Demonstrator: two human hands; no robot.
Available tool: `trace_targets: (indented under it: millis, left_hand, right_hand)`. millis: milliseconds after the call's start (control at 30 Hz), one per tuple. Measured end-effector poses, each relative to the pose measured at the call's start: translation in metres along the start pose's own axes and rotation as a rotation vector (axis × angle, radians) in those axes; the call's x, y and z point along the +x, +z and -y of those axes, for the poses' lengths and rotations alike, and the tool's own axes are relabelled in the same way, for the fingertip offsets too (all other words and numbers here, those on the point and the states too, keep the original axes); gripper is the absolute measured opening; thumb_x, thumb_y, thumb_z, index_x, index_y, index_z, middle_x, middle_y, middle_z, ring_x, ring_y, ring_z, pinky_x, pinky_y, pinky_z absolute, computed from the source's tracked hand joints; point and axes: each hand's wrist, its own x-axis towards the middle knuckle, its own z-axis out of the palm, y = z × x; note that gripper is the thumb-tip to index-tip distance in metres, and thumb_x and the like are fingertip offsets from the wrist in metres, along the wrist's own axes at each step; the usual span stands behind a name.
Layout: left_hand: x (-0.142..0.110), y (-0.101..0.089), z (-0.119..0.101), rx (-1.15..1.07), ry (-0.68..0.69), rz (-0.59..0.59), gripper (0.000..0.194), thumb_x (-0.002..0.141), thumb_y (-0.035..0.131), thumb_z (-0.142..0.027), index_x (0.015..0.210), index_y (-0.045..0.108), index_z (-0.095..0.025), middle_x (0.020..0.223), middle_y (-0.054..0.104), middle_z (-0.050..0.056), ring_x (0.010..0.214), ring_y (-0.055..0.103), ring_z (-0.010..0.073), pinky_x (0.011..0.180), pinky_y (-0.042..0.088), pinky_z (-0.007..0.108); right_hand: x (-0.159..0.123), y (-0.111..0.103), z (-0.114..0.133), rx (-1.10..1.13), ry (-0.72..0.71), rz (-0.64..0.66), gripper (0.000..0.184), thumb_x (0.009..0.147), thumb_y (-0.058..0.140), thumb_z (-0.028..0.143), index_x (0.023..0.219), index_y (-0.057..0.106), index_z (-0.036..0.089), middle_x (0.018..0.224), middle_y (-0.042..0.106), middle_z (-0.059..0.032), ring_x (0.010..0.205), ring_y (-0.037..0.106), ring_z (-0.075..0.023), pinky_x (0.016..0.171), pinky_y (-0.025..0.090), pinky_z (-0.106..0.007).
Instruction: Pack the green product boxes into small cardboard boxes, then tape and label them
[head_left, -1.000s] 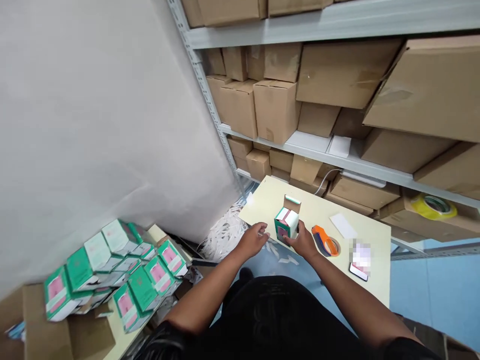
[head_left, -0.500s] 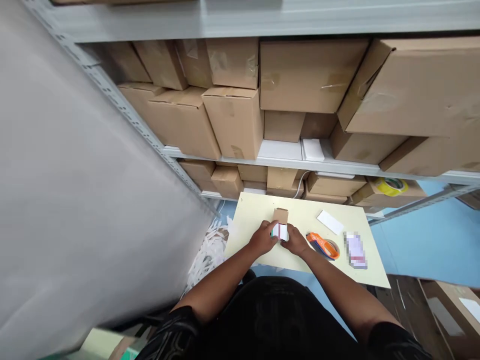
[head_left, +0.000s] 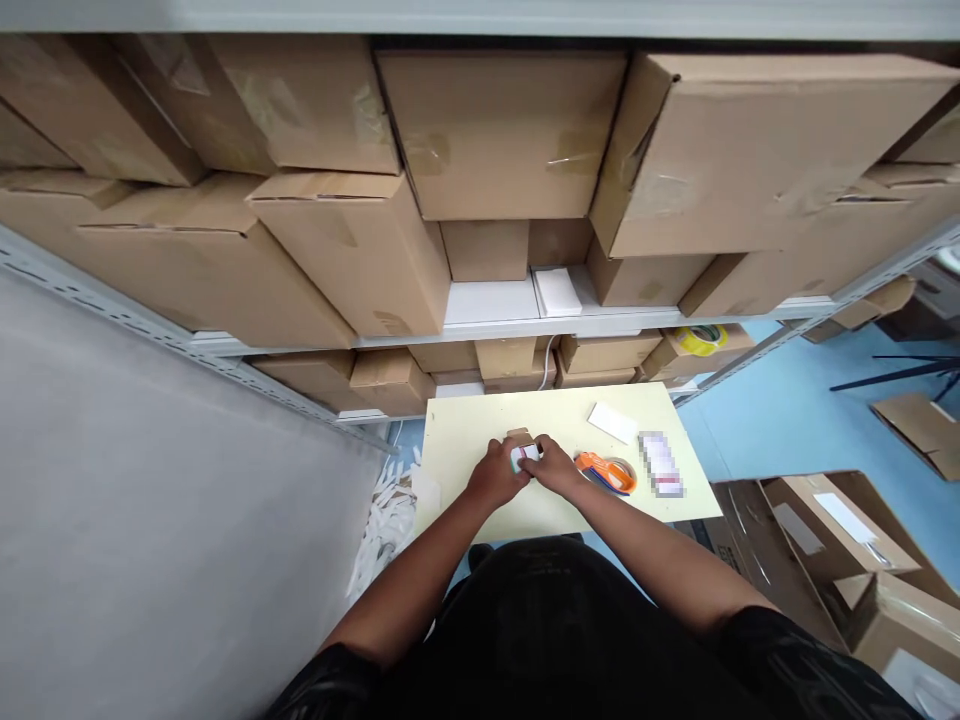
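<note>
A small cardboard box (head_left: 520, 437) with a raised brown flap is between my two hands over the pale yellow table (head_left: 465, 418). White contents with a dark red stripe (head_left: 525, 456) show in its opening. My left hand (head_left: 498, 476) wraps round the box's left side. On the other side, my right hand (head_left: 555, 466) grips the right edge, fingers near the flap and thumb over the white contents. To the right lies an orange tape dispenser (head_left: 600, 467) with a blue edge. Beyond it are a flat white rectangular piece (head_left: 613, 422) and a pixelated pale item (head_left: 660, 465).
Shelves full of cardboard boxes (head_left: 499, 135) rise behind the table. A yellow tape roll (head_left: 701, 340) rests on a lower box. White paper strips (head_left: 390, 515) lie at left beside the grey wall (head_left: 172, 500). More cartons (head_left: 832, 530) stand on the right.
The view has swung to the right. My right hand has moved up along the box's right edge, and less of the brown flap shows. Both hands remain on the box.
</note>
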Motion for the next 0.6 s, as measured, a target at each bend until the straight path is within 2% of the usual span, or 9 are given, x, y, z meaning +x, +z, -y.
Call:
trace_targets:
  millis: [67,167,267,367,433,533,600]
  left_hand:
    - [0.000,-0.001,-0.006,0.002,-0.032,0.000,0.061,0.086,0.067,-0.041,0.143,0.052,-0.025,0.133,0.058,0.013,0.102,0.067,0.0284,0.091,0.054,0.040]
    - [-0.003,-0.005,-0.007,-0.045,-0.047,-0.040,0.058,0.090,0.060,-0.033,0.146,0.050,-0.021,0.140,0.058,0.016,0.121,0.063,0.0308,0.103,0.049,0.041]
    - [-0.007,-0.007,0.000,-0.151,-0.069,-0.084,0.056,0.092,0.055,-0.023,0.147,0.049,-0.022,0.142,0.061,0.013,0.129,0.060,0.0277,0.109,0.045,0.039]
    - [-0.010,-0.002,0.009,-0.316,-0.135,-0.108,0.055,0.093,0.051,-0.018,0.147,0.045,-0.025,0.126,0.070,0.009,0.110,0.068,0.0237,0.101,0.050,0.038]
    - [-0.011,0.004,0.013,-0.375,-0.150,-0.207,0.053,0.091,0.050,-0.015,0.142,0.046,-0.023,0.123,0.069,0.009,0.108,0.067,0.0228,0.098,0.051,0.038]
    - [-0.012,0.010,0.017,-0.255,-0.087,-0.419,0.043,0.088,0.054,-0.015,0.131,0.054,-0.020,0.129,0.060,0.014,0.122,0.059,0.0254,0.105,0.048,0.041]
    - [-0.015,0.009,0.019,-0.091,-0.006,-0.428,0.033,0.090,0.054,-0.016,0.122,0.061,-0.021,0.125,0.060,0.014,0.123,0.055,0.0286,0.108,0.045,0.046]
  right_hand:
    - [0.007,-0.004,0.003,-0.032,0.011,0.011,0.026,0.076,0.070,0.035,0.094,0.054,0.023,0.093,0.065,-0.0025,0.084,0.062,-0.0212,0.071,0.043,-0.029]
    - [0.015,-0.010,-0.002,-0.005,0.000,0.047,0.017,0.081,0.064,0.033,0.090,0.053,0.024,0.086,0.065,-0.0014,0.080,0.061,-0.0201,0.066,0.040,-0.028]
    - [0.021,-0.012,-0.016,0.058,-0.019,0.096,0.009,0.085,0.057,0.030,0.092,0.055,0.025,0.085,0.067,-0.0004,0.076,0.062,-0.0192,0.066,0.041,-0.027]
    - [0.023,-0.011,-0.032,0.097,-0.041,0.080,0.028,0.084,0.057,0.026,0.112,0.056,0.026,0.092,0.070,-0.0011,0.075,0.064,-0.0198,0.066,0.045,-0.029]
    - [0.021,-0.010,-0.040,0.113,-0.102,0.053,0.041,0.085,0.056,0.024,0.125,0.051,0.027,0.107,0.071,-0.0033,0.078,0.066,-0.0194,0.070,0.049,-0.030]
    - [0.015,-0.009,-0.043,0.079,-0.220,0.020,0.049,0.088,0.053,0.023,0.137,0.047,0.028,0.127,0.068,-0.0060,0.088,0.069,-0.0202,0.083,0.053,-0.036]
    - [0.011,-0.010,-0.043,0.035,-0.299,-0.001,0.052,0.090,0.052,0.023,0.141,0.048,0.027,0.132,0.067,-0.0080,0.104,0.068,-0.0233,0.095,0.052,-0.041]
